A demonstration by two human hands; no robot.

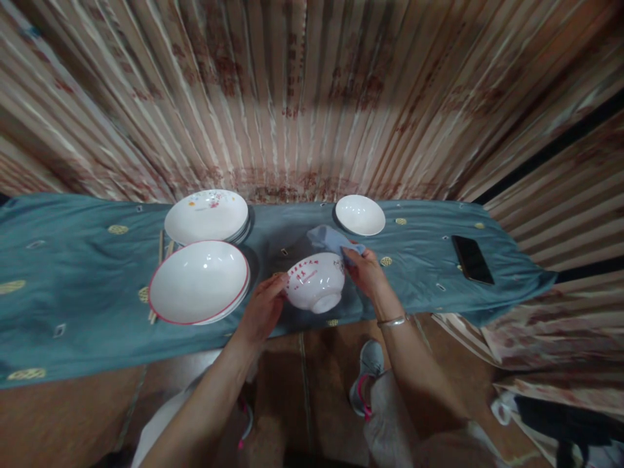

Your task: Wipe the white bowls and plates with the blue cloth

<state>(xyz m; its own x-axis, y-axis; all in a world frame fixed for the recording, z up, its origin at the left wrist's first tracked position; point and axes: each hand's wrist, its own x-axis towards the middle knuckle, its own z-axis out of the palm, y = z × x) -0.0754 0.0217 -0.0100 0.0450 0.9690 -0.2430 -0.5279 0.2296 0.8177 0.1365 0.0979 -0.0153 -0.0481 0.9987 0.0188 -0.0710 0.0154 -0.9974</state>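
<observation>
One white bowl tilts over the cloth-covered bench, base facing the camera, its left side gripped by the left hand; the right hand pinches a blue cloth at the opposite rim. Stacked dishes stand to the left.

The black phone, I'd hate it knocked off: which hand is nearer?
Right. The right hand is at the right side of the tilted bowl, left of the black phone; the left hand is farther, at the bowl's left edge.

red-lettered white bowl, pale-blue cloth
</observation>
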